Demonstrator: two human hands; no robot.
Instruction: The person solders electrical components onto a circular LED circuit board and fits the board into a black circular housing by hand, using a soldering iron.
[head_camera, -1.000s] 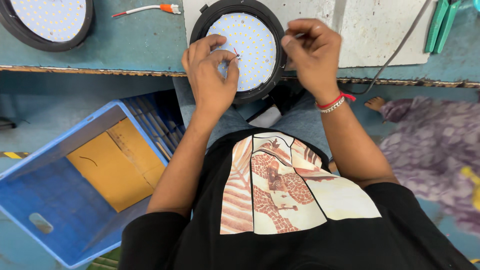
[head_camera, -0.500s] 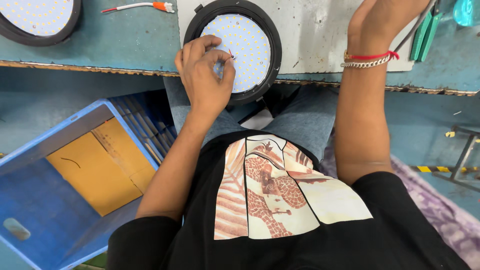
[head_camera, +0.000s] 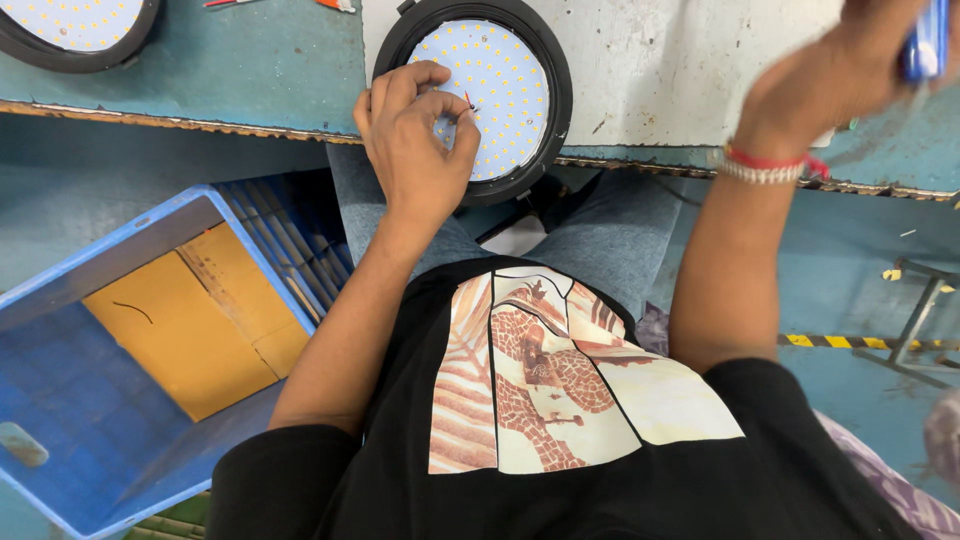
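Round lamp (head_camera: 500, 90): black ring housing, white disc studded with small yellow diodes; lies flat at the near edge of the bench (head_camera: 250, 70), partly on a white sheet (head_camera: 680, 70). Blue crate (head_camera: 120, 330), brown cardboard inside, on the floor below at the left. Bench top teal, worn edge; second lamp (head_camera: 70, 25) at far left. Left hand (head_camera: 412, 150): fingers curled nearly closed, pinching thin wires over the disc. Right hand (head_camera: 850, 70): raised, blurred, fingers wrapped around a blue object (head_camera: 925, 40)
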